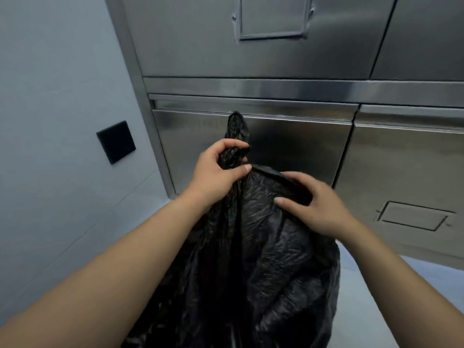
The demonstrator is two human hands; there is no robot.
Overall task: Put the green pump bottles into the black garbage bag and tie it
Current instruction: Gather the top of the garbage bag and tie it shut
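The black garbage bag (263, 259) hangs bulging in front of me, its top gathered into a twisted neck that sticks up past my fingers. My left hand (216, 169) grips that twisted neck, fingers and thumb curled round it. My right hand (316, 204) sits just right of the neck, pinching a fold of the bag's upper edge between thumb and fingers. No green pump bottles show; the bag hides whatever is inside.
Stainless steel cabinets (288, 146) with drawer fronts and recessed handles stand right behind the bag. A pale wall with a black square plate (116, 141) is at the left. Light floor (371, 297) shows at the lower right.
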